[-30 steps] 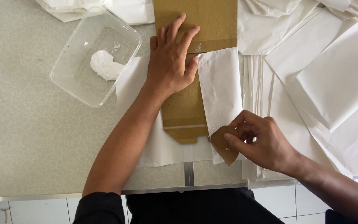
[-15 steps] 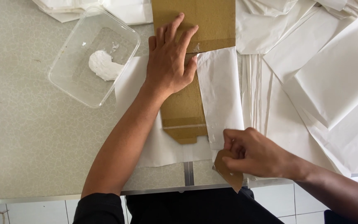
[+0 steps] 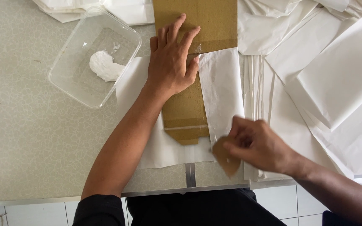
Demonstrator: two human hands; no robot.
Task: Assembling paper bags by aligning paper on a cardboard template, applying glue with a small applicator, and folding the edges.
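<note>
1. Since the earlier frames the right hand [image 3: 254, 144] had shifted right and slightly up along the lower edge of the white paper sheet [image 3: 221, 92]; the small brown cardboard scraper [image 3: 226, 158] it carried had moved with it, and the hand showed motion blur. The left hand [image 3: 172, 62] had not moved.
2. The white paper sheet lay in the centre of the frame, folded over the right side of a long cardboard template [image 3: 187, 113], its lower part spread flat beneath the template.
3. The left hand lay open and flat, palm down, pressing the template at upper centre; it grasped nothing.
4. The right hand was closed in a pinch on the scraper, at lower centre-right, at the folded flap's lower end.
5. A clear plastic tub [image 3: 95, 58] holding a lump of white paste [image 3: 104, 66] stood at upper left, just beside the left hand. Loose white sheets [image 3: 332, 75] were stacked at right and along the top edge.
6. Risks, as judged:
   a. If the left hand's pressure eased, the template could slip and the fold would run crooked.
   b. A quick stroke of the scraper could crease or tear the thin flap, or drag it off its line.
   c. Paste carried on the scraper could smear onto the clean sheets just beside the right hand.
   d. The left forearm lay near the tub; a sideways move could knock it.
</note>
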